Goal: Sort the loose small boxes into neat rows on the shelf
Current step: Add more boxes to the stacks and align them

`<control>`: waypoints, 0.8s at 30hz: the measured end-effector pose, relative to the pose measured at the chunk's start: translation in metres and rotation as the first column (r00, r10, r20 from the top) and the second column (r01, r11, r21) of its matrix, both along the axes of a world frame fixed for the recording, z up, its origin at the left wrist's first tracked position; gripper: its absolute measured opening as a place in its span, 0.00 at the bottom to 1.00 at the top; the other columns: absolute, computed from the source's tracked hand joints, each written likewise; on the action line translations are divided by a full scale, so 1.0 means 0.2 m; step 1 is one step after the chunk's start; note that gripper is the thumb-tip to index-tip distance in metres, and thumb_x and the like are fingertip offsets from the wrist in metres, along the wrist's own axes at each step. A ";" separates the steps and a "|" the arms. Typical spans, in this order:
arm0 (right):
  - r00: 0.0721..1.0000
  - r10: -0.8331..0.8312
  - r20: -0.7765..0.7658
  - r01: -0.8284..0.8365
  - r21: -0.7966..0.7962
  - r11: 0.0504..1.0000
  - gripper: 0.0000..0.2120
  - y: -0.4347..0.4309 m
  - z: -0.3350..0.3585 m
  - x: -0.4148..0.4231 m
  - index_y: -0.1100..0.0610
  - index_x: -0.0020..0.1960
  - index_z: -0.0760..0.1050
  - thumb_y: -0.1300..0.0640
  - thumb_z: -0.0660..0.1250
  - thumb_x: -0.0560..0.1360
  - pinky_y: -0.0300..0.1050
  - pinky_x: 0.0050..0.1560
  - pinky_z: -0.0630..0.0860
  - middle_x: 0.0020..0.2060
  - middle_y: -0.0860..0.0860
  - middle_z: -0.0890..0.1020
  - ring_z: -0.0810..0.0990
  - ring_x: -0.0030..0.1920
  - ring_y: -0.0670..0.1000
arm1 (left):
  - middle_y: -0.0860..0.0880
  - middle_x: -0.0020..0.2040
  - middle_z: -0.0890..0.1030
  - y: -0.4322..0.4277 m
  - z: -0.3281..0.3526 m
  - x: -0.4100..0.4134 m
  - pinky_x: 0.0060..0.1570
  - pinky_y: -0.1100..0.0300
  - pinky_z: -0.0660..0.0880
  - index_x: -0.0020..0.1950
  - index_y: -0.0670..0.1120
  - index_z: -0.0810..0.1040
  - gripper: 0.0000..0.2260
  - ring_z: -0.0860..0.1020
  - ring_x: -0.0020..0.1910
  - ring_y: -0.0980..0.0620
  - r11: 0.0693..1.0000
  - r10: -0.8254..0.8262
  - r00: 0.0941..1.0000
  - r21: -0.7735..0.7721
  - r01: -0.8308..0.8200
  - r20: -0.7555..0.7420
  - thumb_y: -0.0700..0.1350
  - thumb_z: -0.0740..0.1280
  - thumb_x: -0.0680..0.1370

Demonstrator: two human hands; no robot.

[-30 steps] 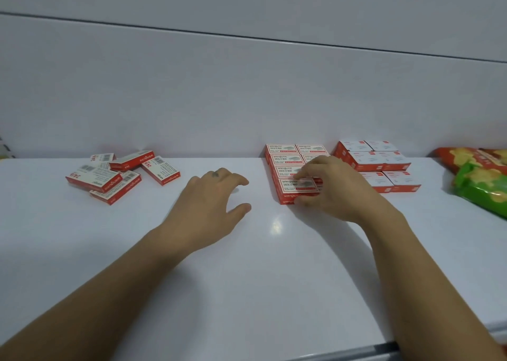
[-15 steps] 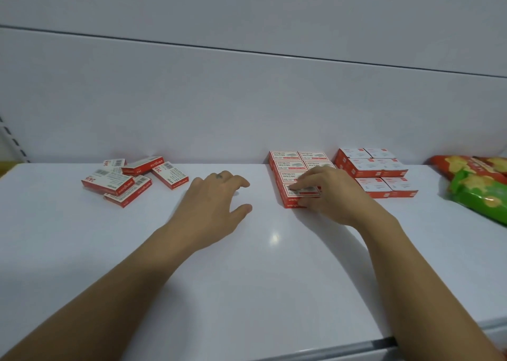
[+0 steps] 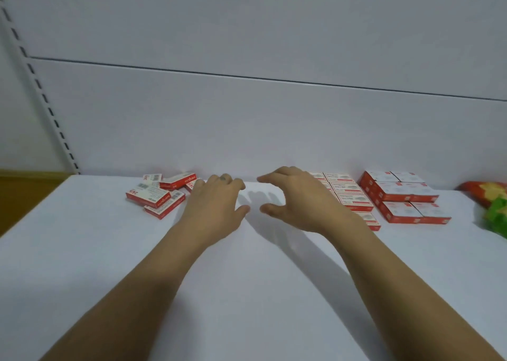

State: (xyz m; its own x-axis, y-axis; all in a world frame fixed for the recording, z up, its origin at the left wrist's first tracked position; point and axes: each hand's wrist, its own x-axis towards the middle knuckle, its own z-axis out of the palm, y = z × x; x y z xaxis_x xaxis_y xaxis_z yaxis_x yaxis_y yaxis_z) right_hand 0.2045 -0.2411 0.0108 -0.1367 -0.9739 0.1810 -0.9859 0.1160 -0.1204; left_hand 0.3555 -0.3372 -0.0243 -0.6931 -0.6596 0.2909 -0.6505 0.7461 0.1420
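1. The shelf (image 3: 247,278) holds every box; the job looks partly done.
2. The neat rows (image 3: 348,193) just right of the right hand (image 3: 299,201), and a second block (image 3: 403,198) beyond them, look finished.
3. Both hands are empty, with fingers loosely spread above the shelf.
4. The loose pile (image 3: 156,196), just left of the left hand (image 3: 216,204), lies jumbled and unsorted.

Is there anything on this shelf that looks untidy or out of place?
Yes. The loose boxes at the back left lie jumbled, at mixed angles and partly overlapping, unlike the neat rows and the stacked block further right.
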 end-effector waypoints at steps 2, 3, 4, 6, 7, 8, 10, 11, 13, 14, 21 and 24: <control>1.000 0.012 0.001 -0.012 0.015 1.000 0.27 -0.05 -0.02 0.04 0.46 0.72 0.66 0.43 0.66 0.75 0.47 0.66 0.65 0.67 0.47 0.72 0.68 0.68 0.50 | 0.50 0.63 0.74 -0.05 0.00 0.03 0.61 0.51 0.65 0.67 0.52 0.70 0.19 0.71 0.62 0.48 0.999 0.052 0.999 -0.010 -0.052 0.001 0.57 0.61 0.78; 1.000 0.015 0.008 -0.015 0.022 1.000 0.26 -0.07 -0.04 0.06 0.47 0.72 0.66 0.43 0.65 0.75 0.47 0.67 0.65 0.68 0.47 0.72 0.68 0.68 0.50 | 0.50 0.63 0.74 -0.07 0.01 0.04 0.60 0.51 0.65 0.66 0.51 0.70 0.19 0.71 0.62 0.48 0.996 0.088 0.996 -0.020 -0.088 0.016 0.58 0.61 0.78; 1.000 0.017 0.019 -0.018 0.027 0.999 0.26 -0.08 -0.05 0.06 0.47 0.71 0.66 0.44 0.65 0.76 0.48 0.67 0.64 0.68 0.47 0.71 0.68 0.68 0.50 | 0.49 0.63 0.73 -0.09 0.00 0.06 0.61 0.51 0.64 0.67 0.51 0.69 0.20 0.70 0.63 0.47 0.992 0.128 0.991 -0.027 -0.127 0.044 0.58 0.61 0.78; 0.999 0.019 0.045 -0.020 0.023 1.000 0.25 -0.08 -0.09 0.07 0.47 0.71 0.66 0.44 0.65 0.76 0.47 0.68 0.64 0.68 0.47 0.71 0.68 0.68 0.50 | 0.47 0.66 0.72 -0.13 -0.01 0.08 0.62 0.49 0.63 0.69 0.52 0.67 0.22 0.68 0.65 0.46 0.981 0.196 0.974 -0.023 -0.194 0.118 0.60 0.59 0.78; 0.998 0.017 0.061 -0.018 0.018 1.000 0.25 -0.08 -0.11 0.07 0.47 0.72 0.66 0.44 0.64 0.76 0.46 0.68 0.64 0.68 0.47 0.71 0.67 0.68 0.50 | 0.47 0.68 0.70 -0.14 -0.02 0.09 0.63 0.48 0.62 0.70 0.53 0.66 0.23 0.66 0.67 0.45 0.976 0.215 0.964 -0.017 -0.215 0.159 0.60 0.58 0.78; 0.997 0.015 0.077 -0.016 0.014 1.000 0.25 -0.07 -0.13 0.08 0.46 0.72 0.66 0.44 0.64 0.76 0.45 0.68 0.63 0.69 0.46 0.70 0.67 0.68 0.49 | 0.46 0.69 0.69 -0.15 -0.03 0.09 0.64 0.48 0.61 0.70 0.53 0.66 0.23 0.65 0.68 0.45 0.973 0.226 0.954 -0.007 -0.229 0.197 0.61 0.57 0.78; 0.994 0.018 0.106 -0.019 0.010 1.000 0.24 -0.06 -0.16 0.08 0.45 0.72 0.66 0.45 0.64 0.77 0.42 0.67 0.61 0.69 0.44 0.70 0.66 0.68 0.48 | 0.45 0.71 0.67 -0.15 -0.05 0.09 0.65 0.47 0.59 0.70 0.53 0.67 0.23 0.64 0.69 0.44 0.972 0.226 0.942 0.011 -0.236 0.247 0.61 0.56 0.79; 0.993 0.019 0.120 -0.020 0.009 1.000 0.24 -0.05 -0.17 0.07 0.45 0.72 0.66 0.45 0.64 0.77 0.42 0.67 0.61 0.69 0.44 0.70 0.65 0.68 0.47 | 0.44 0.72 0.66 -0.15 -0.05 0.08 0.66 0.48 0.59 0.70 0.53 0.67 0.22 0.64 0.70 0.44 0.974 0.213 0.942 0.025 -0.227 0.258 0.61 0.56 0.79; 0.988 0.017 0.157 -0.018 0.001 1.000 0.24 -0.02 -0.18 0.06 0.45 0.71 0.67 0.45 0.64 0.76 0.42 0.67 0.62 0.68 0.43 0.70 0.66 0.68 0.47 | 0.43 0.72 0.65 -0.14 -0.03 0.09 0.66 0.48 0.61 0.71 0.52 0.67 0.23 0.65 0.69 0.44 0.977 0.164 0.955 0.091 -0.191 0.247 0.60 0.57 0.79; 0.984 0.017 0.179 -0.016 -0.008 1.000 0.23 -0.02 -0.18 0.05 0.44 0.70 0.67 0.45 0.65 0.76 0.42 0.67 0.64 0.68 0.43 0.71 0.67 0.68 0.47 | 0.44 0.72 0.65 -0.14 -0.03 0.09 0.65 0.49 0.64 0.71 0.51 0.67 0.23 0.66 0.69 0.44 0.976 0.133 0.966 0.138 -0.166 0.221 0.59 0.59 0.79; 0.974 -0.019 0.224 0.038 -0.078 0.996 0.22 0.00 -0.18 0.01 0.47 0.68 0.71 0.46 0.67 0.75 0.43 0.63 0.69 0.64 0.44 0.75 0.72 0.65 0.47 | 0.57 0.49 0.72 -0.07 0.00 0.06 0.40 0.70 0.65 0.49 0.54 0.78 0.04 0.72 0.48 0.57 0.933 -0.145 0.988 0.325 0.153 -0.049 0.49 0.70 0.75; 0.982 -0.045 0.186 0.060 -0.075 0.995 0.22 0.01 -0.16 -0.01 0.48 0.68 0.71 0.48 0.67 0.75 0.44 0.62 0.70 0.64 0.46 0.75 0.72 0.64 0.48 | 0.59 0.51 0.74 -0.07 -0.02 0.05 0.49 0.69 0.70 0.53 0.57 0.76 0.12 0.73 0.50 0.60 0.896 -0.187 0.973 0.382 0.226 -0.135 0.42 0.71 0.74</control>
